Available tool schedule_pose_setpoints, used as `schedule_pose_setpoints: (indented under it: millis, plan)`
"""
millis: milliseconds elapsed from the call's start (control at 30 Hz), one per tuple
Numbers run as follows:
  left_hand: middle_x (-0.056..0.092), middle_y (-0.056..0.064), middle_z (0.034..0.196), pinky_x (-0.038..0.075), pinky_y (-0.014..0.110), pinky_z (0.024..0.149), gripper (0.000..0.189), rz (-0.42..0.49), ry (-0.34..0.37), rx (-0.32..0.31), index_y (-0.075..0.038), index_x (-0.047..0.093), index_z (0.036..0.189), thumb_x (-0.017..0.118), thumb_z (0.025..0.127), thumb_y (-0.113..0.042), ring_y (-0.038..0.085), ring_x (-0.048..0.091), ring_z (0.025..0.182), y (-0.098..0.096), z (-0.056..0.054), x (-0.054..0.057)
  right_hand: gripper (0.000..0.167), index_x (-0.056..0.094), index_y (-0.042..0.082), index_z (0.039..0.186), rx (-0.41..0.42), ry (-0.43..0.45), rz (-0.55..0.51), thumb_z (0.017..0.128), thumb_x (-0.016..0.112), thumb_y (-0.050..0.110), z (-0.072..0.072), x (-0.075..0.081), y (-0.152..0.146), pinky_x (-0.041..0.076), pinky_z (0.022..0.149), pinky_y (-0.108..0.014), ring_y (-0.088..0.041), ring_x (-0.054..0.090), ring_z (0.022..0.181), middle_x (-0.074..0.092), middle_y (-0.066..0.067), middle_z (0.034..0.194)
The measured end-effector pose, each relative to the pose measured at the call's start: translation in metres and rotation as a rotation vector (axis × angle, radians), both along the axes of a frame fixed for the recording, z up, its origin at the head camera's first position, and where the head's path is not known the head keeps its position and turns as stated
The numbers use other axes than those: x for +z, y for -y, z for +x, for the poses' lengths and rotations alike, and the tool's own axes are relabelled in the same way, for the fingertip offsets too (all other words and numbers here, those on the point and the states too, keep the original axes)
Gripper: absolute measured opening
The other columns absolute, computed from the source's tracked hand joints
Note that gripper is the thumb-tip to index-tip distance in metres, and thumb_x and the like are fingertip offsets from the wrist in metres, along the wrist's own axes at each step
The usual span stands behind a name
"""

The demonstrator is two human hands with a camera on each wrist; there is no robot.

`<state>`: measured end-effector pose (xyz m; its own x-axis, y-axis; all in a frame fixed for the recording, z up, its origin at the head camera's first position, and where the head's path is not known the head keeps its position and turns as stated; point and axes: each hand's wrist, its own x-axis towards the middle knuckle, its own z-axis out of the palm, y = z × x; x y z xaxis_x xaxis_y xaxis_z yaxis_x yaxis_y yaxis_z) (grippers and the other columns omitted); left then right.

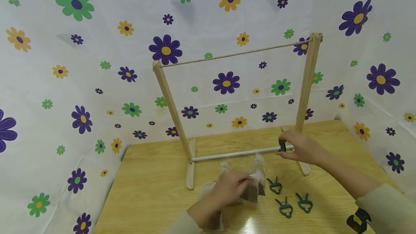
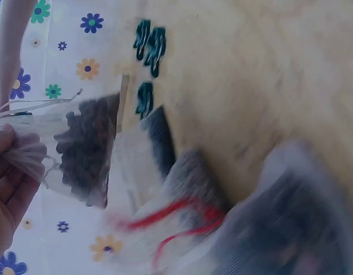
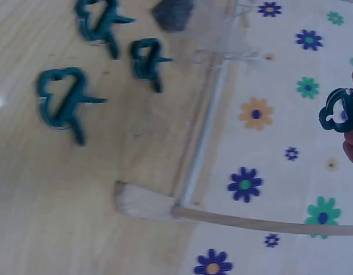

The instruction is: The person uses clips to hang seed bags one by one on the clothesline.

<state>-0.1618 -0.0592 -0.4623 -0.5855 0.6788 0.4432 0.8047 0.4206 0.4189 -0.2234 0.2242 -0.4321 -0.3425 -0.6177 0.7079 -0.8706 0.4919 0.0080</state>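
Observation:
My left hand (image 1: 229, 187) pinches the gathered neck of a sheer drawstring bag (image 2: 87, 152) with dark brown pieces inside, holding it just above the table. Between the thumb and fingers of my right hand (image 1: 302, 147) is a dark green plastic clip (image 3: 338, 112), near the frame's right post. Several other filled sheer bags lie close to the left hand, one with a red ribbon (image 2: 190, 206) and one with dark grey contents (image 2: 161, 140). On the table, three more green clips (image 1: 286, 208) lie between the two hands.
A wooden frame (image 1: 173, 115) stands at the back, with a rope (image 1: 234, 52) strung between its post tops and a white rod (image 1: 237, 153) low down. A black object with a yellow mark (image 1: 358, 221) is at the lower right. Flower-printed cloth (image 1: 107, 50) surrounds the wooden table (image 1: 146, 190).

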Motion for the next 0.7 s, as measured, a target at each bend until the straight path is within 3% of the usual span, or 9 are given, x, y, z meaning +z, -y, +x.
schedule_pose_setpoints:
  millis: [200,333,500,700]
  plan:
    - [0.068,-0.002,0.067,0.03,0.006,0.048,0.014,-0.076,-0.045,-0.003,-0.007,0.073,0.091,0.063,0.091,-0.017,-0.005,0.037,0.044,0.001,-0.019,0.029,0.049,0.06,0.0,0.086,0.082,-0.084,-0.078,0.094,0.049,0.048,-0.009,0.038,0.004,0.047,0.062,-0.026,-0.015,0.054,0.069,0.058,-0.003,0.077]
    - [0.068,-0.001,0.068,0.029,0.007,0.049,0.014,-0.052,-0.058,-0.01,-0.006,0.073,0.092,0.062,0.092,-0.016,-0.006,0.034,0.046,-0.002,-0.03,0.044,0.049,0.061,0.0,0.086,0.086,-0.134,-0.064,0.094,0.049,0.047,-0.012,0.061,0.004,0.049,0.061,-0.029,-0.016,0.056,0.069,0.06,-0.005,0.077]
    - [0.067,0.0,0.068,0.031,0.009,0.049,0.016,-0.026,-0.038,0.013,-0.006,0.073,0.094,0.061,0.093,-0.017,-0.003,0.038,0.047,-0.01,-0.041,0.06,0.052,0.062,-0.001,0.087,0.07,-0.174,0.003,0.095,0.045,0.048,-0.015,0.089,0.001,0.051,0.06,-0.031,-0.018,0.059,0.071,0.062,-0.007,0.08]
    - [0.073,0.004,0.081,0.04,0.01,0.055,0.018,0.021,-0.07,0.033,-0.005,0.072,0.101,0.061,0.092,-0.015,0.005,0.059,0.058,-0.025,-0.056,0.078,0.049,0.062,-0.001,0.088,0.105,-0.203,0.051,0.095,0.046,0.046,-0.021,0.119,-0.005,0.052,0.061,-0.032,-0.018,0.059,0.072,0.063,-0.007,0.081]
